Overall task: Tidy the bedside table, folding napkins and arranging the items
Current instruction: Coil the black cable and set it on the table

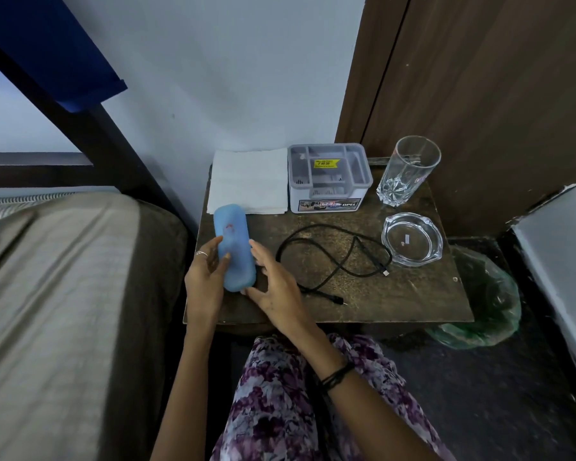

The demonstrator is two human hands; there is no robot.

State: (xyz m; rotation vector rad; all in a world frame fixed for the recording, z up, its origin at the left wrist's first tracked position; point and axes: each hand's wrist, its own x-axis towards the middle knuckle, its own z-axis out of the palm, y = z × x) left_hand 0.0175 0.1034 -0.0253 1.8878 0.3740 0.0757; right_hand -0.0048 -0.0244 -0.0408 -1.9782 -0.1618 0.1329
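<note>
A long blue case (234, 245) lies on the left side of the dark bedside table (413, 294), its far end over the edge of the folded white napkins (250, 181). My left hand (207, 277) grips the case's left side, fingers curled on its top. On the case's right side, my right hand (273, 284) rests against it with fingers spread. A grey and white organiser box (328, 178) stands behind, next to the napkins. To its right stands a tall clear glass (408, 169), with a glass ashtray (412, 239) in front of it. A black cable (333, 257) lies loose mid-table.
A bed with a beige cover (64, 294) lies close on the left, its dark frame (80, 134) rising behind. A brown wooden door (479, 78) stands behind the table. A green plastic bag (486, 304) sits on the floor to the right.
</note>
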